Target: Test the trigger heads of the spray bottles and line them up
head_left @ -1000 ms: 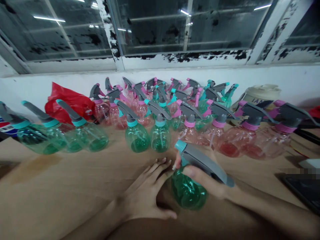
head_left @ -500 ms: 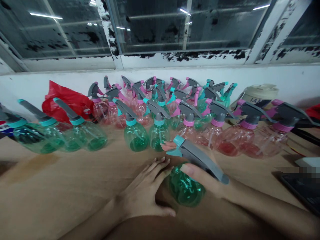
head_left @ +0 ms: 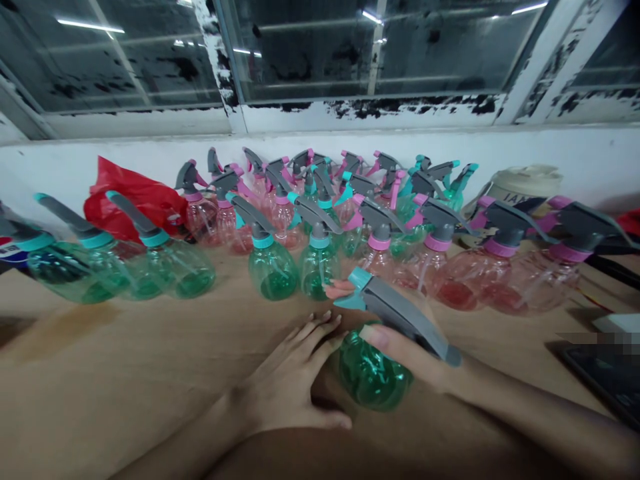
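A green spray bottle [head_left: 376,377] with a grey and turquoise trigger head is gripped at its neck by my right hand [head_left: 407,350]. The thumb lies across the near side, and fingertips show beyond the nozzle. The bottle's collar is hidden behind the thumb and the grey head. My left hand [head_left: 295,380] lies palm down with fingers spread on the wooden table [head_left: 165,373], just left of the bottle. Its index fingertip is close to the green side; I cannot tell whether they touch. Behind stand two green spray bottles [head_left: 274,270] with turquoise collars.
Pink spray bottles [head_left: 473,283] stand to the right, with several more pink and green ones behind. More green bottles [head_left: 190,270] are at the left, before a red plastic bag [head_left: 130,200]. A pale tub [head_left: 523,183] stands at the wall; a dark device [head_left: 600,380] lies at right.
Both hands and the green spray bottle have stayed almost in place. The view has shifted very slightly.
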Available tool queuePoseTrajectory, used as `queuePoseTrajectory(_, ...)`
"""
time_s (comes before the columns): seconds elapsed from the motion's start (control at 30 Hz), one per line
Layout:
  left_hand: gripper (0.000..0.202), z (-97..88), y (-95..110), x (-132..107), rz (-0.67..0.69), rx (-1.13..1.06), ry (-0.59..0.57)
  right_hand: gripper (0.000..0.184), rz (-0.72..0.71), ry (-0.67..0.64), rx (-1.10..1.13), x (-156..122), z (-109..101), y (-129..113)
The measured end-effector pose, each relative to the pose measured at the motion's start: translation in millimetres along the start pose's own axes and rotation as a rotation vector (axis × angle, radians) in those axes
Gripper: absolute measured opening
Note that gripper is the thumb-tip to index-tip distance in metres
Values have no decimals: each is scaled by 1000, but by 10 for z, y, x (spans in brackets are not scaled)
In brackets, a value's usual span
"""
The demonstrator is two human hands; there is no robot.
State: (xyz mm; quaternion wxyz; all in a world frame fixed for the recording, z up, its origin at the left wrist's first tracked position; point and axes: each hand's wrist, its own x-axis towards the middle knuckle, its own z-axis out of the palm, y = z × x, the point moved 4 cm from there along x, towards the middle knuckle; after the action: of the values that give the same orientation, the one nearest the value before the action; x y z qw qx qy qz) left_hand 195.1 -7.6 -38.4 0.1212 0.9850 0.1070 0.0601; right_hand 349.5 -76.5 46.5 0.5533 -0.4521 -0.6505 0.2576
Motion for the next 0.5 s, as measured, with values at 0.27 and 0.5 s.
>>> queuePoseTrajectory(0.27,95,0,-9,-4,31,15,31,32,12,7,-20,-11,8,-9)
queuePoseTrajectory(0.5,87,16,-6,-1,41,14,41,30,32,26,-28,-7,8,28)
